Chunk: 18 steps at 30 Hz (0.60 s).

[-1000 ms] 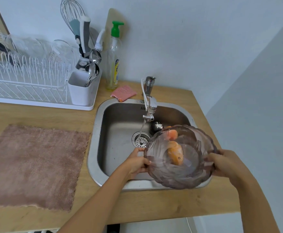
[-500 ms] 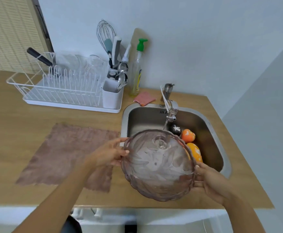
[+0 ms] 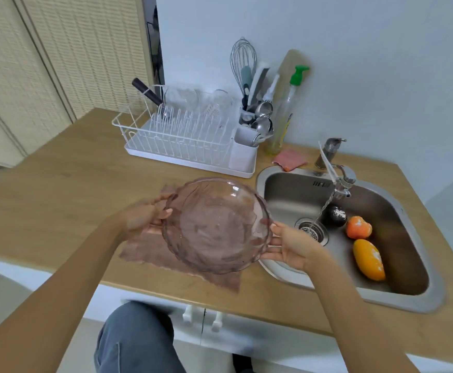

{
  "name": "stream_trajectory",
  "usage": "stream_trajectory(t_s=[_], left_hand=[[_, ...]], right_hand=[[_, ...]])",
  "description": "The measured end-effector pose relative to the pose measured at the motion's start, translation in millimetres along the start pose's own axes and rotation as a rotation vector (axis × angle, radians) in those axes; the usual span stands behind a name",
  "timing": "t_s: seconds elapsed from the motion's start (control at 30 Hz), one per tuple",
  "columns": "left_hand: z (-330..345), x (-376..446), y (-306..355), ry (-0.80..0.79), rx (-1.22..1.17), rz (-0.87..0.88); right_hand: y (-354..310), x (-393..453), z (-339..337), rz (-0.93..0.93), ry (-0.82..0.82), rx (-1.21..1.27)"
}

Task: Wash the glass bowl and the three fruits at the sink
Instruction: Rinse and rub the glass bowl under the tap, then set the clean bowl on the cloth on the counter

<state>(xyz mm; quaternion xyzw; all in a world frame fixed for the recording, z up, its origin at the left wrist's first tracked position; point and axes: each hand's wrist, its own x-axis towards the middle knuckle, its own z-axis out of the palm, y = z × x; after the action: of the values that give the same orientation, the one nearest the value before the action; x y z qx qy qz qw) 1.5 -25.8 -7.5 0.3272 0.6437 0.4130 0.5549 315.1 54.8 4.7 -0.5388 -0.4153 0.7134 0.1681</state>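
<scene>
Glass bowl (image 3: 216, 224) gripped by both hands above the cloth (image 3: 182, 261), three fruits (image 3: 358, 227) in sink (image 3: 419, 300).

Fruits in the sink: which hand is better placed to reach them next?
Right, probably. The right hand holds the bowl at the rim nearest the sink; the left hand is over the cloth.

left hand (image 3: 142, 216) — fingers curled, gripping | right hand (image 3: 290, 244) — palm up, gripping | forearms extended
</scene>
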Motion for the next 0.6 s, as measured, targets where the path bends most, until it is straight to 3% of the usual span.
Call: stream_trajectory(t_s=[0.17,0.37,0.6], left_hand=[[-30,1,2,0.084,0.015,-0.018],[-42,2,-5,0.164,0.032,-0.054],[-39,9,-12,0.149,0.053,-0.118]], right_hand=[[-15,24,27,0.005,-0.061,-0.015],[-25,53,49,0.060,-0.018,-0.082],[-23,66,49,0.088,0.010,-0.001]])
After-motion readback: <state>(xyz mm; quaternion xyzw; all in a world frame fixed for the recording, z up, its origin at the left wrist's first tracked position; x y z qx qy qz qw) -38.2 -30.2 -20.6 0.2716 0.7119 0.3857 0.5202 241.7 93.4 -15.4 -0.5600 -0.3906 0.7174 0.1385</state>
